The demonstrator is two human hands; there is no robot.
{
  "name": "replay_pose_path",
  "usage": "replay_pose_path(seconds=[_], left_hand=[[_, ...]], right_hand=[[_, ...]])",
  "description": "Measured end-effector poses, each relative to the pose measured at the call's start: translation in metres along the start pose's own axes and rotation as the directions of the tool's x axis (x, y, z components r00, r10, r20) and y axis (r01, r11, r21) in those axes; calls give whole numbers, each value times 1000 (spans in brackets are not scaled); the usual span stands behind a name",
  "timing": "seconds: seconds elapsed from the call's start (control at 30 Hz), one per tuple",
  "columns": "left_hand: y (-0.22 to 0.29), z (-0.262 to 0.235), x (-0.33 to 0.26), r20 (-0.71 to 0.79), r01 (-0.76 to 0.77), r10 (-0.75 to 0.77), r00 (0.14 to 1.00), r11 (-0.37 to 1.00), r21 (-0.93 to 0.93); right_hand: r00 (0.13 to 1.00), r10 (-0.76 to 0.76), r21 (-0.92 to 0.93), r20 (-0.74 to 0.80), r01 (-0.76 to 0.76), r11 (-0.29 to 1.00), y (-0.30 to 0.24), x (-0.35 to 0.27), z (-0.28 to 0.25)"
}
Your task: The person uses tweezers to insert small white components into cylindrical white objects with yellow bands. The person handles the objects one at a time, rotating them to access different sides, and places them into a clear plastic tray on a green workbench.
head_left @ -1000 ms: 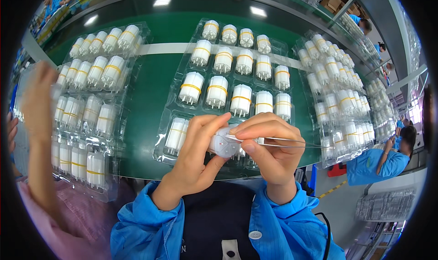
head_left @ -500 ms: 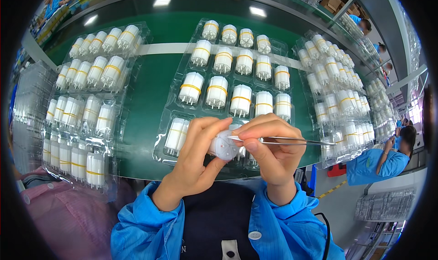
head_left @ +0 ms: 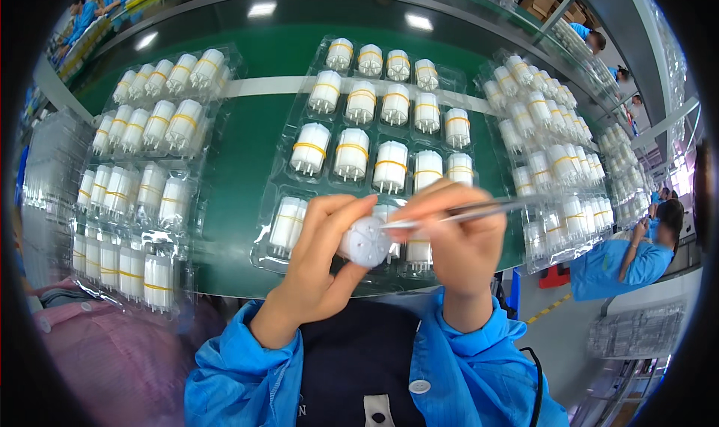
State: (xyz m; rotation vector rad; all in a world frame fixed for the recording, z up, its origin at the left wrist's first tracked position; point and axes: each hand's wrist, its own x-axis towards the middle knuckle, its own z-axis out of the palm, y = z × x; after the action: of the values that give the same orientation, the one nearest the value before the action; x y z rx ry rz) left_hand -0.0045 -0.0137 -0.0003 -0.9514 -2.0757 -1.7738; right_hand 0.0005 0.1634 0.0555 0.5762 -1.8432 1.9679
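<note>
My left hand (head_left: 318, 266) holds a small white cylindrical part (head_left: 365, 241) by its sides, its round end turned toward me. My right hand (head_left: 457, 240) grips metal tweezers (head_left: 464, 213), whose tip touches the end of that part. Both hands hover over the near edge of a clear plastic tray (head_left: 281, 202) that holds several white cylinders with yellow bands. Blue sleeves cover both forearms.
More clear trays of the same white cylinders lie on the green table (head_left: 247, 165): one at the left (head_left: 142, 172), one at the right (head_left: 554, 165). A person in pink (head_left: 90, 337) sits at my left. A person in blue (head_left: 629, 262) works at the right.
A neighbour's raised hand at the far left has dropped out of view. My hands and the part have stayed nearly still, with the tweezers shifted slightly.
</note>
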Motion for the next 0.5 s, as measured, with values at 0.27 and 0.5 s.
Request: replay_pose_path(seconds=[0.27,0.5], left_hand=[[1,-1,1,6,66,-66,998,976,-205],[10,6,-5,-56,158,-191,980,917,-365]], right_hand=[[962,-4,173,-273,54,983,4,-13,-5],[969,9,206,-248,44,978,5,-19,-10]])
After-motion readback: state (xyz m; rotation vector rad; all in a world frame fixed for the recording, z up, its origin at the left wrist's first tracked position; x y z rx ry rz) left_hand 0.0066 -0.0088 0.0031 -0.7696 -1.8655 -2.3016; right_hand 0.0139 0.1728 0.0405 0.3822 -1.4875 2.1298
